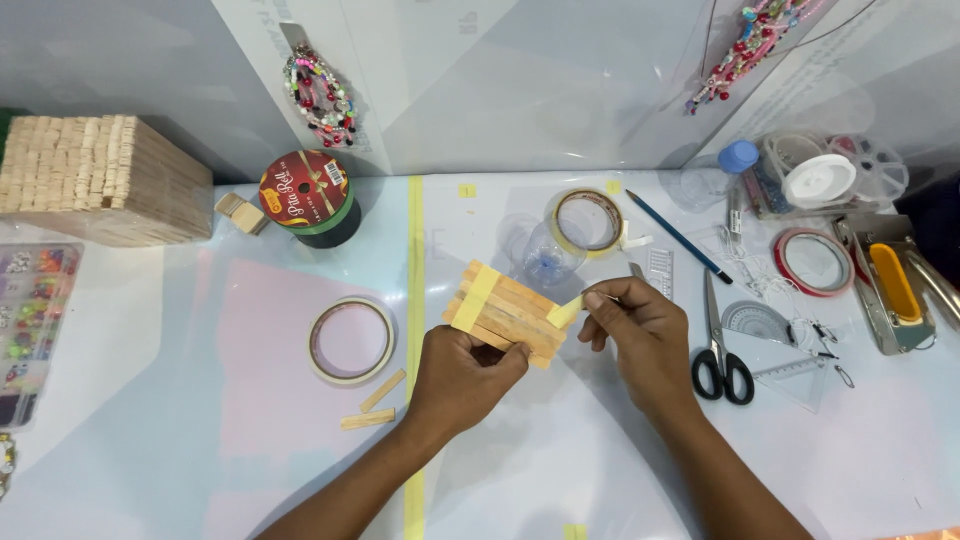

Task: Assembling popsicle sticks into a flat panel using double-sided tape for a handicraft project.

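In the middle of the frame, the left hand [462, 372] gripped a raft of wooden sticks [508, 312] from below, fingers curled round its lower edge, the sticks lying side by side and tilted down to the right. A yellow tape strip [476, 297] ran across the raft near its left end. Just right of it, the right hand [640, 335] pinched a second piece of yellow tape [566, 312] between thumb and forefinger, its free end touching the raft's right end.

Both hands hovered over a pale table [150, 400] crossed by a long yellow line [414, 260] running top to bottom. Left of the hands lay a tape roll [349, 340], and below it two loose sticks [373, 405]. Above the raft sat another tape roll [587, 221] beside a clear plastic bottle [545, 255] seen end-on.

At upper left stood a big stack of sticks [95, 180], with a red and green spool [310, 197] to its right. A bead box [30, 320] sat at the left edge.

Right of the right hand lay black scissors [722, 345], a blue pencil [678, 236], a protractor [757, 322] and a red-rimmed tape roll [814, 262]. At far right was a staple gun [893, 282]. Bead strings [322, 95] hung on the wall at the top.
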